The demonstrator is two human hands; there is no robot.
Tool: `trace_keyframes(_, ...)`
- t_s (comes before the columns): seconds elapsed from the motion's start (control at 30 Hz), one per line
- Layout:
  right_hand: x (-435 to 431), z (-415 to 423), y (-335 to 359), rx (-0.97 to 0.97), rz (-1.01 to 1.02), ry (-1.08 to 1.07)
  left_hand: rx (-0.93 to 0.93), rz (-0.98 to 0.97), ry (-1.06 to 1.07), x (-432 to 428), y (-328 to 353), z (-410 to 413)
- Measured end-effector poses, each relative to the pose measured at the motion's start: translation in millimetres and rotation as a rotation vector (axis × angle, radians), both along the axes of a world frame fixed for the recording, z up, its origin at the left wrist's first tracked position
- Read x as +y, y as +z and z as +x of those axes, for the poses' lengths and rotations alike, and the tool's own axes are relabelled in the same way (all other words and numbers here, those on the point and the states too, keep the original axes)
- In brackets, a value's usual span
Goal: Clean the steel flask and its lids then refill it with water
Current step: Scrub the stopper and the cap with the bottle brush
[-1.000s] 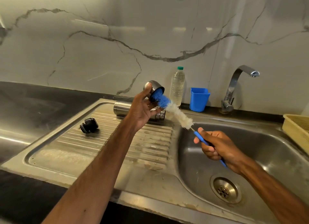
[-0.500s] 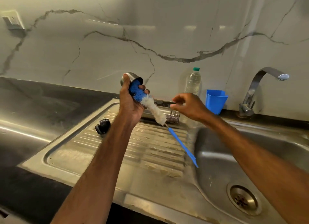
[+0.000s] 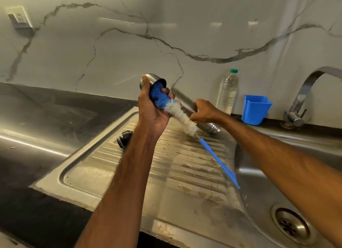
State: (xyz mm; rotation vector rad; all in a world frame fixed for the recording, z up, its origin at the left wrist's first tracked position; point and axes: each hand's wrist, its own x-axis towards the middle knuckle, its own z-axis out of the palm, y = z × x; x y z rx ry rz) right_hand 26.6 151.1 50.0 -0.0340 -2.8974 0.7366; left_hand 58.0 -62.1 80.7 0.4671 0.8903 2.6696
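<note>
My left hand [image 3: 150, 109] grips the steel cup lid [image 3: 150, 79] above the draining board, with the blue head of the bottle brush [image 3: 180, 114] stuck inside it. The brush's blue handle hangs free, slanting down to the right. My right hand [image 3: 203, 111] grips the steel flask [image 3: 187, 100] and holds it tilted, its threaded mouth low at the right. A black inner lid [image 3: 124, 139] lies on the draining board at the left.
The steel sink basin [image 3: 259, 192] with its drain [image 3: 291, 224] is at the lower right, the tap [image 3: 303, 98] behind it. A clear water bottle [image 3: 227, 92] and a blue plastic cup [image 3: 256, 110] stand against the marble wall. Dark counter lies to the left.
My right hand has let go of the brush handle, reached to the flask on the draining board and lifted it into a tilt. My left hand keeps the cup lid with the brush in it.
</note>
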Motion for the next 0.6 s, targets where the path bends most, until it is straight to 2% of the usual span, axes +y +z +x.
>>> trace_keyframes(0.07, 13, 14, 11, 0.125, -0.184, -0.029, -0.004, 0.010, 0.006, -1, 1, 0)
trace_keyframes(0.17, 28, 32, 23, 0.196, -0.325, -0.103, -0.011, 0.014, 0.007, 2, -2, 3)
trace_keyframes(0.6, 54, 62, -4, 0.249, -0.460, -0.215, 0.041, -0.030, -0.033, 15, -8, 2)
